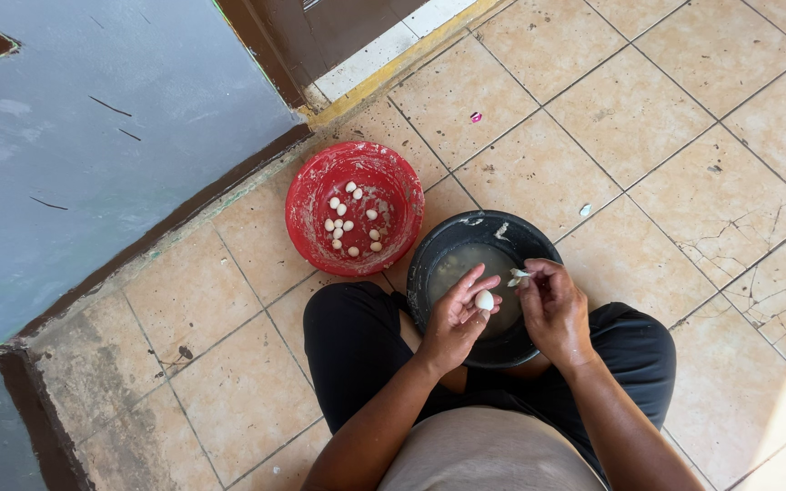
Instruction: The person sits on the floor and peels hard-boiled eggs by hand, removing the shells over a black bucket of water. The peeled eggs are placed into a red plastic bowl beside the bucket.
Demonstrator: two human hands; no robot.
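Observation:
My left hand point(455, 318) holds a small white peeled egg point(484, 299) between its fingertips, over a black bowl point(438, 250) of cloudy water. My right hand point(552, 307) pinches a white scrap of shell point(518, 275) just right of the egg, above the same bowl. A red bowl point(311, 186) stands on the floor to the left of the black one and holds several small white peeled eggs point(349, 221). I sit cross-legged in black trousers with the black bowl between my knees.
Beige floor tiles, some cracked, spread out on the right. A blue-grey wall with a brown skirting runs along the left. A brown door with a yellow threshold point(393, 65) lies at the top. A pink scrap point(476, 116) and a white shell bit point(585, 210) lie on the tiles.

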